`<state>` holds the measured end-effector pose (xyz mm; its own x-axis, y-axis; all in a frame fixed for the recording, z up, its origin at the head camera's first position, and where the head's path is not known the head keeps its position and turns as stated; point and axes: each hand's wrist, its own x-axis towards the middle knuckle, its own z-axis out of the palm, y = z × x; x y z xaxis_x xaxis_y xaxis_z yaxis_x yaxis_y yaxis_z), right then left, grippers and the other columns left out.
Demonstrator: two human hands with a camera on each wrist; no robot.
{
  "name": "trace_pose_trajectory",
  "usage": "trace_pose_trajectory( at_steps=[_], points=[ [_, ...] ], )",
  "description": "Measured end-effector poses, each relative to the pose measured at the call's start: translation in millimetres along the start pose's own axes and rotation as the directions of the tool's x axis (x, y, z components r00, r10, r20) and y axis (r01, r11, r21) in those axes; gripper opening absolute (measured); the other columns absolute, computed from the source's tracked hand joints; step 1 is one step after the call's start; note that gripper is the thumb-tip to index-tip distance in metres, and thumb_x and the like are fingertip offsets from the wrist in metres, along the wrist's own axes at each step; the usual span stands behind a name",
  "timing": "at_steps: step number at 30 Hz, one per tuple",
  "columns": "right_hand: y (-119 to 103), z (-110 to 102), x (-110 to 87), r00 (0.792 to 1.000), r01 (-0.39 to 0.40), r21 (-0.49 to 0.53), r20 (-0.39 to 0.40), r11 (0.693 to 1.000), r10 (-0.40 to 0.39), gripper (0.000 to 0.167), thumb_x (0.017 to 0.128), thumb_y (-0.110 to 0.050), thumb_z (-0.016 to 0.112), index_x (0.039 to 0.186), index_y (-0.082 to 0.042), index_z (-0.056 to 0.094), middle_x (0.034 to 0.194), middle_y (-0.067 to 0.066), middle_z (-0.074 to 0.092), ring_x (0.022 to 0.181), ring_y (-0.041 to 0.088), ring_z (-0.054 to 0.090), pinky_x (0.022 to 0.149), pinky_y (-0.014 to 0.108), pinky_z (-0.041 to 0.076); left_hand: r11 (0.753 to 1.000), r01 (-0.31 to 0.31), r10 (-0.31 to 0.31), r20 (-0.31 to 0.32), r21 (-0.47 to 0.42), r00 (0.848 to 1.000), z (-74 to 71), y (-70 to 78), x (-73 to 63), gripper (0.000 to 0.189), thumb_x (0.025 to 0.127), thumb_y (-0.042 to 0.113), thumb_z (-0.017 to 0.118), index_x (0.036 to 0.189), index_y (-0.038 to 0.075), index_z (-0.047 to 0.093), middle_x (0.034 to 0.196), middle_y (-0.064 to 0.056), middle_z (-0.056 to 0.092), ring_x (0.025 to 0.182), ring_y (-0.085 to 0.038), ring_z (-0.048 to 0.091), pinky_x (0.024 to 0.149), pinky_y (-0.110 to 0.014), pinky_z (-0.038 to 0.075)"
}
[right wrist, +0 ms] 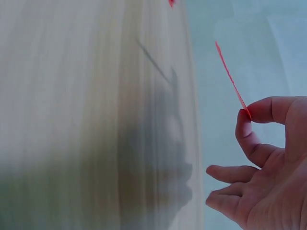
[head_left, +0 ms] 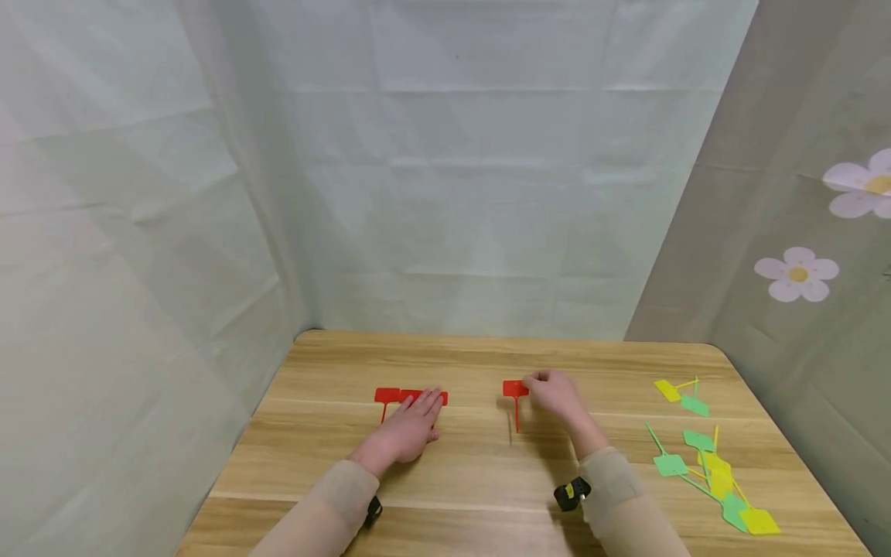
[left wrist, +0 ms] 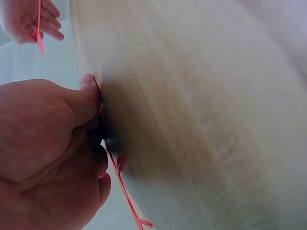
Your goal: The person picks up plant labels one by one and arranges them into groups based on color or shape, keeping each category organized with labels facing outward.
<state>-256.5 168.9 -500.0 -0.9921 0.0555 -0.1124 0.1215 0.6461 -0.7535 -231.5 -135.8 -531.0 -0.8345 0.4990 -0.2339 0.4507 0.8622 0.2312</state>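
Observation:
My right hand point(head_left: 557, 394) pinches a red T-shaped plastic tag point(head_left: 515, 387) by the right end of its flat head. The tag is held above the table, its thin stem hanging down and its shadow on the wood. In the right wrist view, the tag point(right wrist: 231, 81) appears edge-on between thumb and index finger. My left hand point(head_left: 411, 429) rests with extended fingers over more red tags point(head_left: 387, 395) lying in a row, heads side by side. It partly covers them, so their number cannot be told. Red stems point(left wrist: 125, 189) show beneath it in the left wrist view.
Several green tags point(head_left: 670, 465) and yellow tags point(head_left: 760, 521) lie loosely overlapped on the right of the wooden table point(head_left: 473, 487). A smaller yellow and green pair point(head_left: 694, 405) lies behind them. Pale cloth point(head_left: 473, 193) hangs behind the table and along its sides.

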Motion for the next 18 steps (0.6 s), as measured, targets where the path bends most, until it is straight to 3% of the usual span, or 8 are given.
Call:
trace_pose_trajectory(
  at_steps=[8,10,12,15,18],
  points=[
    [-18,37,4.3,0.998,0.063,0.038,-0.005,0.997,-0.063,0.024,0.101,-0.024,0.064,0.105,-0.004,0.076,0.098,0.007,0.070,0.084,0.024,0.058,0.072,0.036,0.047,1.000,0.014,-0.014,0.002,-0.003,1.000,0.6,-2.6,0.2,0.072,0.109,0.031,0.062,0.168,0.003,0.030,0.178,-0.011,0.022,0.164,-0.030,0.017,0.131,-0.053,0.018],
    [-22,45,6.3,0.997,0.079,0.039,-0.005,0.996,-0.079,0.023,0.101,-0.023,0.065,0.103,-0.004,0.077,0.104,0.009,0.072,0.092,0.029,0.061,0.079,0.040,0.051,1.000,0.016,-0.016,0.003,-0.004,1.000,-0.2,-2.3,-0.6,0.072,0.109,0.031,0.062,0.168,0.003,0.030,0.178,-0.011,0.022,0.164,-0.030,0.017,0.131,-0.052,0.018],
    [-25,53,9.2,0.994,0.104,0.024,-0.015,0.994,-0.104,0.022,0.100,-0.022,0.066,0.100,-0.005,0.078,0.119,0.016,0.073,0.111,0.037,0.065,0.095,0.047,0.053,1.000,0.016,-0.016,0.002,-0.003,1.000,-1.6,-1.8,-1.3,0.072,0.109,0.031,0.062,0.168,0.003,0.030,0.178,-0.011,0.022,0.164,-0.030,0.018,0.131,-0.053,0.018],
    [-28,63,14.8,0.990,0.137,-0.008,-0.017,0.991,-0.137,0.022,0.098,-0.022,0.066,0.095,-0.006,0.080,0.140,0.030,0.063,0.141,0.051,0.049,0.117,0.058,0.041,1.000,0.012,-0.012,-0.002,0.001,1.000,-2.8,-1.8,-1.3,0.072,0.110,0.030,0.061,0.168,0.002,0.031,0.177,-0.012,0.022,0.164,-0.031,0.018,0.131,-0.053,0.018],
    [-30,69,19.0,0.989,0.147,-0.031,-0.011,0.989,-0.147,0.021,0.096,-0.022,0.067,0.090,-0.006,0.081,0.150,0.038,0.051,0.152,0.059,0.029,0.125,0.063,0.029,1.000,0.007,-0.007,-0.008,-0.003,1.000,-2.9,-3.1,0.1,0.071,0.110,0.030,0.061,0.168,0.001,0.031,0.177,-0.012,0.022,0.164,-0.031,0.018,0.131,-0.053,0.018]
  ],
)
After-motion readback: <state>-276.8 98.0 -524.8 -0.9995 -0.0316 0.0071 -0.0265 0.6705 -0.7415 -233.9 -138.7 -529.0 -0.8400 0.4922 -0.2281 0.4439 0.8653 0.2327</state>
